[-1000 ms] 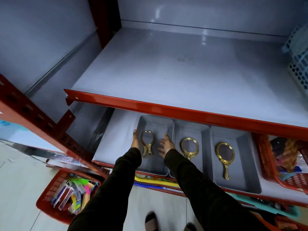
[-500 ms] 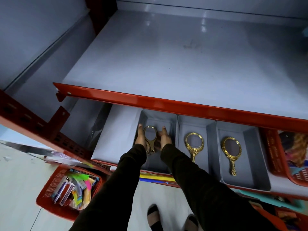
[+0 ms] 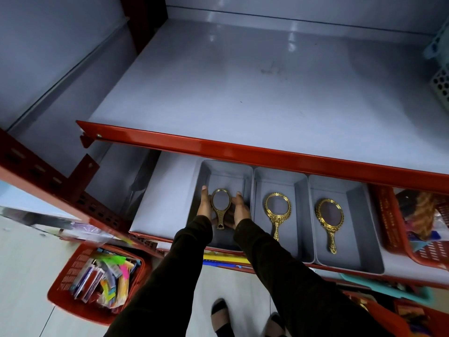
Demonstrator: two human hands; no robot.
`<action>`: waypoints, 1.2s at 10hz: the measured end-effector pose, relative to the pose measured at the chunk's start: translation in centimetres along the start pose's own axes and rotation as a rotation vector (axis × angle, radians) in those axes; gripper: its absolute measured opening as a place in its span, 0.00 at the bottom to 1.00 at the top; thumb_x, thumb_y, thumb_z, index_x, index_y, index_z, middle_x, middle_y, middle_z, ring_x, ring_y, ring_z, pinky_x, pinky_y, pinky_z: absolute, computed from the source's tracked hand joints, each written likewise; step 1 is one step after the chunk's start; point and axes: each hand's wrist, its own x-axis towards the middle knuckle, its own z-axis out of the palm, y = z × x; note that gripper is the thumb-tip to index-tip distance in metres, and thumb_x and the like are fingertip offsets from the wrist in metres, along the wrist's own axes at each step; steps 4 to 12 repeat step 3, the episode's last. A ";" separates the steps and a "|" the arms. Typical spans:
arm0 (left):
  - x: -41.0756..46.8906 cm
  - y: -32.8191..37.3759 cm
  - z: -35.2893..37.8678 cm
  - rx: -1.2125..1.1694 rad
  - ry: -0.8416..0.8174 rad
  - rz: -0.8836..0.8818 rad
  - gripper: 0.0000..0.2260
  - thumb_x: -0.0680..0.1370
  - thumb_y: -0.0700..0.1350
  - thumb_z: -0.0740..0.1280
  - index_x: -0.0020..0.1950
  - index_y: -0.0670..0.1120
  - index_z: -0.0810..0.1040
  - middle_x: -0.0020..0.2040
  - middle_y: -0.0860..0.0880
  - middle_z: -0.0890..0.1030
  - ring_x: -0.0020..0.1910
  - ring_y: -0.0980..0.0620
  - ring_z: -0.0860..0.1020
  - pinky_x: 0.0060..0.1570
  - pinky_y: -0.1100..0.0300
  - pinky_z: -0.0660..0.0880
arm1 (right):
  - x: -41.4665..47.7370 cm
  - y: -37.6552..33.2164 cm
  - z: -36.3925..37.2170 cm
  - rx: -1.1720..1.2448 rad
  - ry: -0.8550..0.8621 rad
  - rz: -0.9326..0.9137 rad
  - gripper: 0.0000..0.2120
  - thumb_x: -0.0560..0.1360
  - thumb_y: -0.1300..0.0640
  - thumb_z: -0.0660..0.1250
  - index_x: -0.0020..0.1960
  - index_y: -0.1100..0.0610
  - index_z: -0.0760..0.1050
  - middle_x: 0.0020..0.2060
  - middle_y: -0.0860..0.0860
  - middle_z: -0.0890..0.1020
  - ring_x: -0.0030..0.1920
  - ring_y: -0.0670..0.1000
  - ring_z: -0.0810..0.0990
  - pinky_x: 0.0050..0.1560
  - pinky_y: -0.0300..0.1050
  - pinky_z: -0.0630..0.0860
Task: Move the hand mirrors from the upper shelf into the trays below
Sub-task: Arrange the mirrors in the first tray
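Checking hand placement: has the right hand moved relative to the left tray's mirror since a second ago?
Yes. The right hand closed in leftward against the mirror in the left tray.

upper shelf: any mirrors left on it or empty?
Empty as far as visible: the upper shelf shows bare grey surface. Three mirrors lie in the trays below; its far-right edge is cut off.

A shop — red-edged metal shelving (image 3: 243,152), red basket (image 3: 97,276) of packaged goods on the floor.

left mirror: small dull-gold oval hand mirror (image 3: 220,207), flat in left grey plastic tray (image 3: 206,171), handle toward viewer
mid mirror: bright gold ornate hand mirror (image 3: 277,210), flat in mid grey tray (image 3: 301,188)
right mirror: gold ornate oval hand mirror (image 3: 330,220), flat in right grey tray (image 3: 359,207)
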 end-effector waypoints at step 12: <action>0.0 -0.6 -0.6 0.048 0.060 0.110 0.32 0.79 0.64 0.47 0.77 0.46 0.60 0.77 0.46 0.60 0.76 0.43 0.60 0.73 0.46 0.60 | -0.4 0.3 -0.6 -0.112 0.024 -0.137 0.35 0.76 0.35 0.59 0.74 0.57 0.69 0.72 0.57 0.73 0.71 0.60 0.72 0.72 0.61 0.69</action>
